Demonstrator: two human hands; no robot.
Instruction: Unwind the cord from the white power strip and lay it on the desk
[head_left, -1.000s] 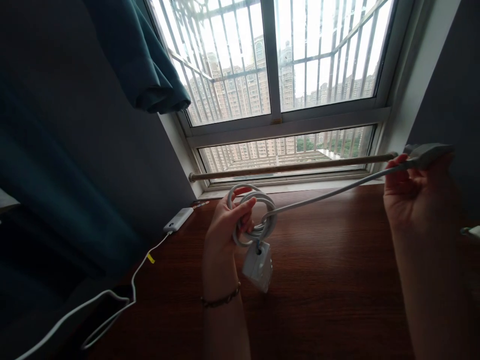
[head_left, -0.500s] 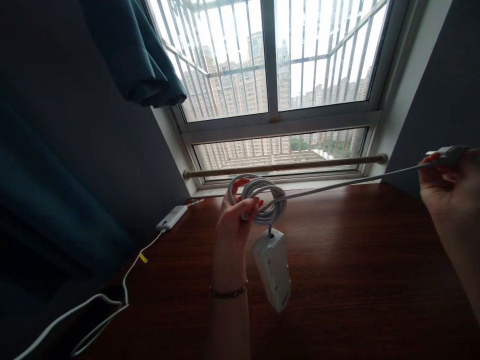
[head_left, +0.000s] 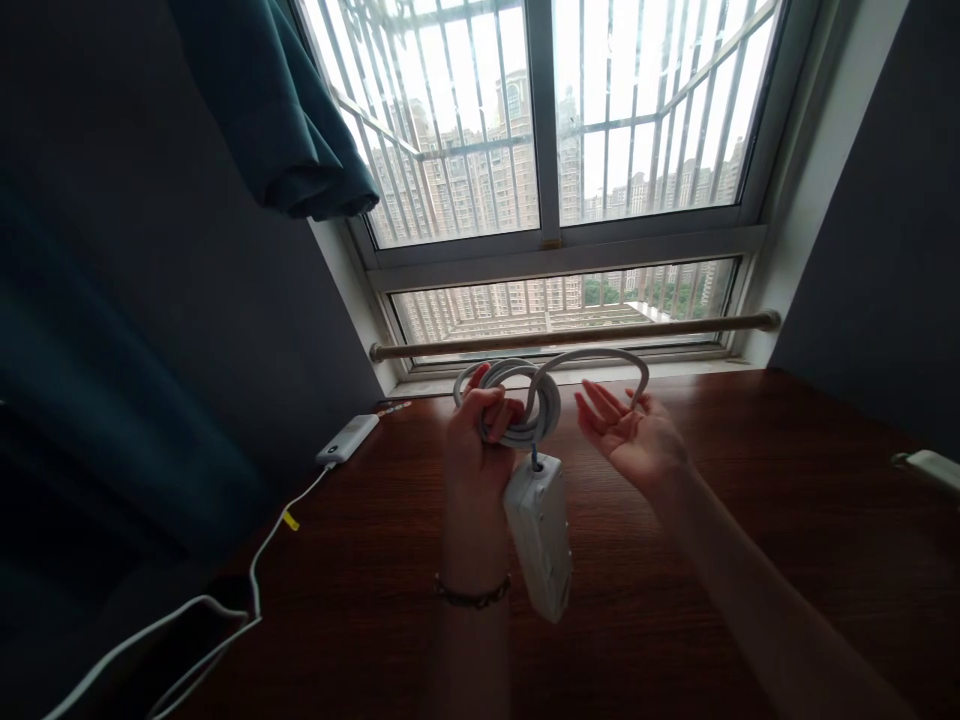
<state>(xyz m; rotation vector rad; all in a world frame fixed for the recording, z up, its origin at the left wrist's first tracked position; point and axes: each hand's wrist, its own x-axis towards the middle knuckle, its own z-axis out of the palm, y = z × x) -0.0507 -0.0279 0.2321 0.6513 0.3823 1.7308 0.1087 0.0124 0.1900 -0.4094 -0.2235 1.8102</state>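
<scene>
Clenched around a bundle of coiled white cable, the left hand keeps several loops together above the dark wooden desk. From this bundle a white power strip hangs down freely on a short piece of cord, a little tilted, not touching the desk. The right hand is open, palm up, and one more loop of cable arches from the coil over to it and passes behind its fingers; I cannot tell if it pinches the cable there. The cable looks rather stiff and springy, so the loops probably want to open if the grasp becomes loose. The strip seems the heavy part and may swing. A good place to hold is across all loops together, where the left hand is now.
</scene>
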